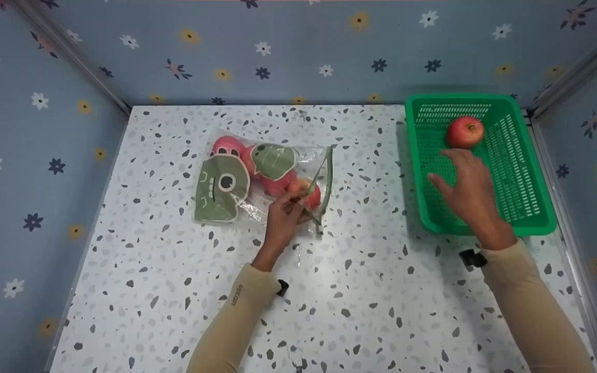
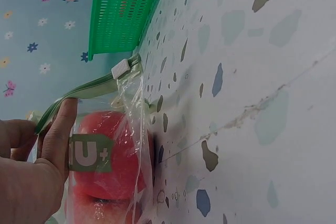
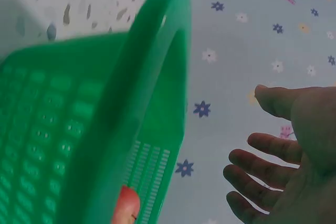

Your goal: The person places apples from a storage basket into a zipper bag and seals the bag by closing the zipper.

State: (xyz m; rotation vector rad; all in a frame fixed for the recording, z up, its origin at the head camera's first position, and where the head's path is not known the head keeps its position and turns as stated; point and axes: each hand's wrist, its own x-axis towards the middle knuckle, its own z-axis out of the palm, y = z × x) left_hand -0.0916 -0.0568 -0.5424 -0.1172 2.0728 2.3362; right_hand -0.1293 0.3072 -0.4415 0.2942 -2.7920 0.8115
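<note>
A clear zip bag (image 1: pixel 257 207) with green monster prints lies on the tabletop, several red apples (image 1: pixel 304 192) inside it. At its green-edged mouth, my left hand (image 1: pixel 284 217) pinches the rim between thumb and fingers; the left wrist view shows the white zip slider (image 2: pixel 120 69) at the far end of that edge. Over the green basket (image 1: pixel 546 217) on the right, my right hand (image 1: pixel 467 189) holds nothing, thumb and fingers spread apart. One red apple (image 1: pixel 465 131) sits in the basket's far part, just beyond the right fingertips.
The speckled white tabletop (image 1: pixel 350 290) runs between bag and basket. Blue flowered panels (image 1: pixel 298 46) enclose it at the back and both sides. The basket stands in the back right corner, close to the right panel, its raised rim all round.
</note>
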